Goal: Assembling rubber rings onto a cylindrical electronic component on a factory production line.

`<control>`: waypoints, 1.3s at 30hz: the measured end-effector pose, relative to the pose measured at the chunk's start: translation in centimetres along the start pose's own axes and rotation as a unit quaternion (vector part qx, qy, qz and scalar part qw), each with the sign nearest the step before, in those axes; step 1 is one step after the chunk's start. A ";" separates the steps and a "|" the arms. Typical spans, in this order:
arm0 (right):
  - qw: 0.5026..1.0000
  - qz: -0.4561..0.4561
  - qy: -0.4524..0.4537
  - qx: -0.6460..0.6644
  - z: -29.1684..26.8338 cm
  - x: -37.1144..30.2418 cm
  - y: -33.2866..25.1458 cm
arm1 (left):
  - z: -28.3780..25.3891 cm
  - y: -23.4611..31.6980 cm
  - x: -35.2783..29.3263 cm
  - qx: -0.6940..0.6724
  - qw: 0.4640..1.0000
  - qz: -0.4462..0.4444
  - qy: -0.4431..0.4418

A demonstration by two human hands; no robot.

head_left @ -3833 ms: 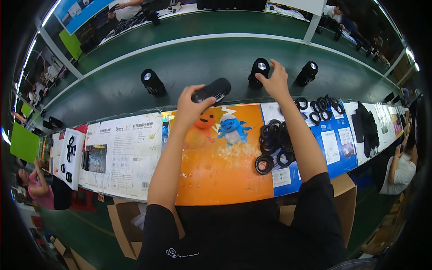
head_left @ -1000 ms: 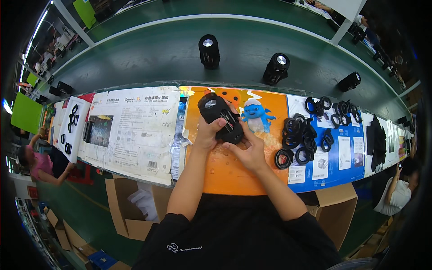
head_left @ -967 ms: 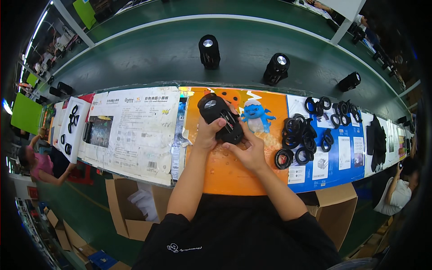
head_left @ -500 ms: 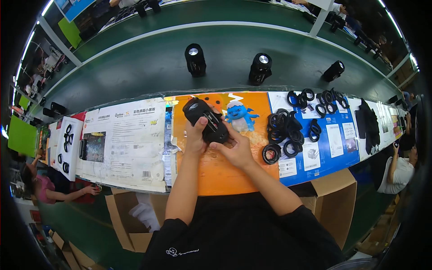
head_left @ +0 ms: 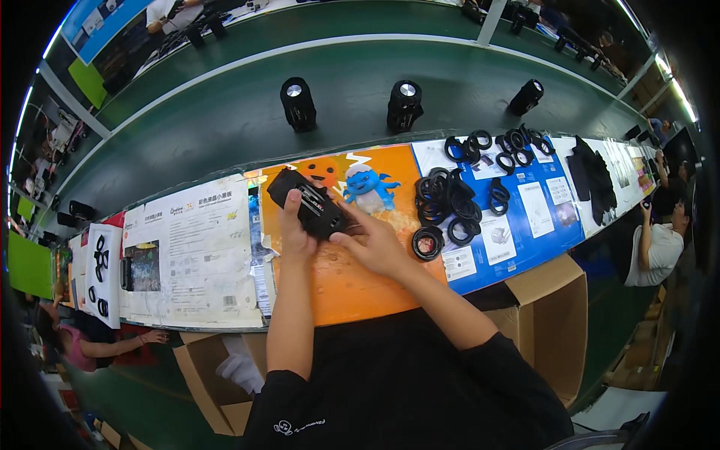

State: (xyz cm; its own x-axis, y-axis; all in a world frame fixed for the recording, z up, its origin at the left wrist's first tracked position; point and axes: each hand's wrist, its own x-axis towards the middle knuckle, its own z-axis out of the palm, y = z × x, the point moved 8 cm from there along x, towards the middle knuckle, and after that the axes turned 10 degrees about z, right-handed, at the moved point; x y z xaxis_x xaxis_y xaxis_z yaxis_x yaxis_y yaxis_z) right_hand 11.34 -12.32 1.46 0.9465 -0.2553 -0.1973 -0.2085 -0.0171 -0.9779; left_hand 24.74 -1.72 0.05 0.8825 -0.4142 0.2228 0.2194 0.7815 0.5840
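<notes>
Between my two hands is a black cylindrical speaker point(head_left: 306, 201), tilted above the orange part of the bench. My left hand point(head_left: 298, 231) grips its near side, the thumb lying up along the casing. The fingers of my right hand point(head_left: 376, 244) wrap its lower right end, with the thumb at the bottom edge. Some fingertips are hidden behind the body. To the right of my right hand lie a black ring with a patterned middle point(head_left: 427, 244) and a heap of black rings point(head_left: 448, 196).
Three similar black cylinders, among them a middle cylinder point(head_left: 405, 105), stand on the green conveyor point(head_left: 345, 82) beyond the bench. Dark cloth point(head_left: 592, 180) lies at right. A white tray point(head_left: 112, 255) with black rings sits at left. Open cartons point(head_left: 551, 322) are below; co-workers sit on both sides.
The speaker has been turned in my hands; its round silver end no longer shows. Both hands keep their hold. The whole view has shifted, so the bench appears further left.
</notes>
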 end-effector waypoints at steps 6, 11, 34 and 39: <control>0.897 -0.223 0.205 -0.322 -8.1 -7.7 -7.3 | -1.8 0.8 0.5 0.084 0.994 -0.022 0.073; 0.856 -0.131 0.251 -0.433 -12.6 -11.2 -6.8 | -2.6 -0.6 1.0 0.068 0.990 -0.102 0.076; 0.895 -0.140 0.272 -0.325 -9.2 -1.3 -6.7 | -1.0 1.7 0.8 0.133 0.989 -0.060 0.016; 0.834 -0.261 0.300 -0.383 -6.2 -1.0 -7.6 | -0.5 1.7 0.5 0.132 0.989 -0.063 0.033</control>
State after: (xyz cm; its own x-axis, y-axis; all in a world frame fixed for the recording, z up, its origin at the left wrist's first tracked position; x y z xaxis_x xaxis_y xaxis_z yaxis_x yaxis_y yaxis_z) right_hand 10.49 -17.90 9.49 0.7120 -0.4533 0.5364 -0.1208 -0.8314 -0.5423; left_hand 25.77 -0.38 0.75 0.8819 -0.4631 0.0885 0.2213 0.5723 0.7896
